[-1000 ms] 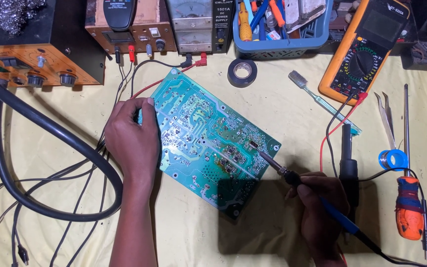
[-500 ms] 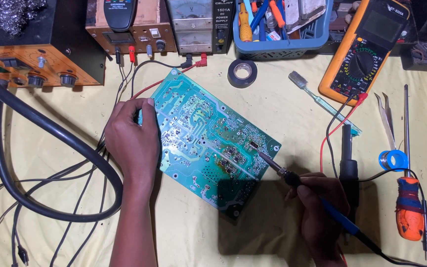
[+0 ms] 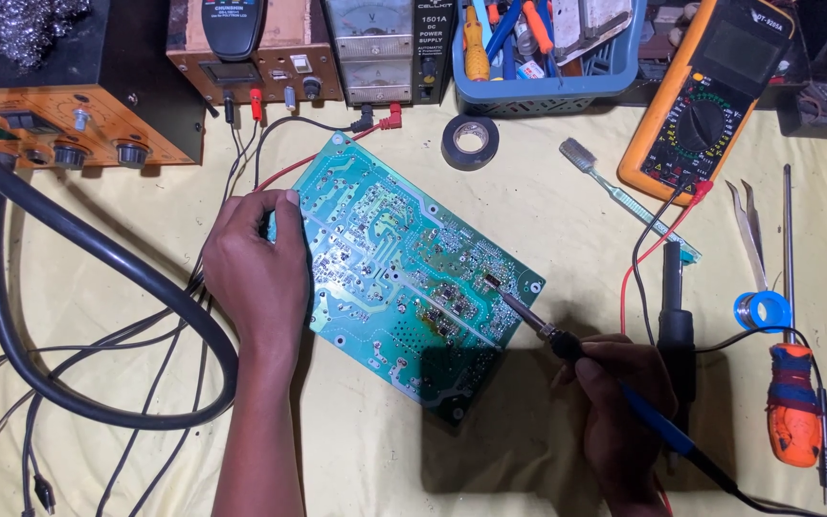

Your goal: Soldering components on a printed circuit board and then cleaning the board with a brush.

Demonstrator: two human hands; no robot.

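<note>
A green circuit board (image 3: pixel 404 278) lies solder side up and tilted on the yellow cloth. My left hand (image 3: pixel 256 273) rests on the board's left edge, fingers curled over it. My right hand (image 3: pixel 614 402) grips a soldering iron (image 3: pixel 567 345) with a black and blue handle. The iron's tip touches the board near its right edge, beside a small dark component.
A thick black cable (image 3: pixel 78 258) loops at the left. Power supplies (image 3: pixel 375 48) and a blue tool basket (image 3: pixel 547 57) line the back. An orange multimeter (image 3: pixel 710 96), black tape roll (image 3: pixel 470 141), toothbrush (image 3: pixel 614 187), tweezers (image 3: pixel 747 230), solder spool (image 3: pixel 763 309) and orange screwdriver (image 3: pixel 794 402) lie at the right.
</note>
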